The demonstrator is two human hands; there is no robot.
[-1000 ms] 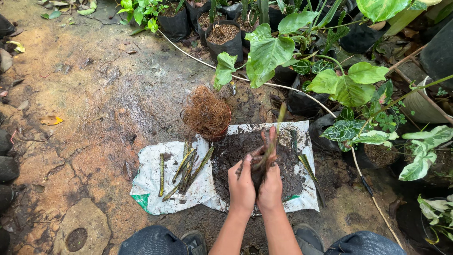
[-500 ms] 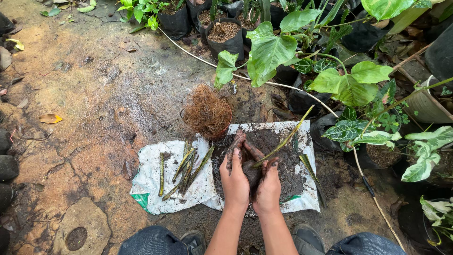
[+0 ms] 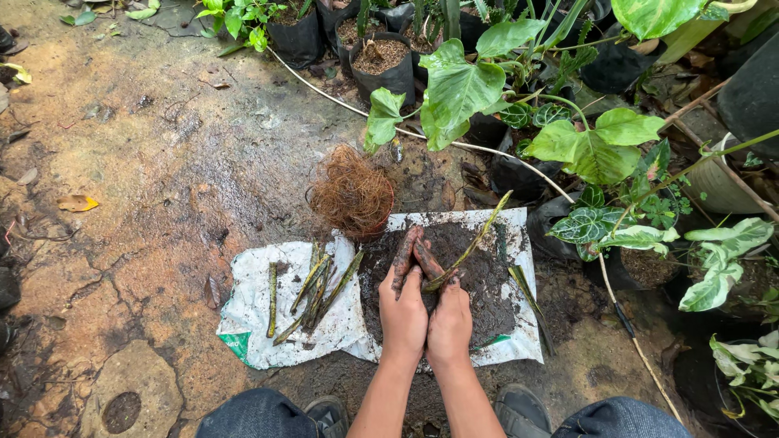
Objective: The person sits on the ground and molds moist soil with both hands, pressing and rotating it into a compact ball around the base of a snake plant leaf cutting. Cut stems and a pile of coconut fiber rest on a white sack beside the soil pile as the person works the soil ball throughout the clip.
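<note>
My left hand [image 3: 403, 306] and my right hand [image 3: 450, 316] lie side by side on a heap of dark soil [image 3: 479, 272] spread over a white plastic sack [image 3: 260, 312]. Their fingers are smeared with soil. The right hand grips the base of a long green stem cutting [image 3: 479, 239] that slants up to the right. My left hand presses beside it with fingers extended; I cannot tell whether it also holds the cutting. Several more cut stems [image 3: 312, 288] lie on the sack to the left. A pot stuffed with brown coconut fibre [image 3: 351, 195] stands just beyond the sack.
Black grow bags with soil [image 3: 381, 61] and leafy potted plants [image 3: 584, 146] crowd the back and right. A thin hose [image 3: 568, 195] runs diagonally across the wet, stony ground [image 3: 146, 186]. My knees and shoes show at the bottom edge.
The cutting was upright a second ago and now leans to the right. Both hands have sunk lower onto the soil, close together around its base.
</note>
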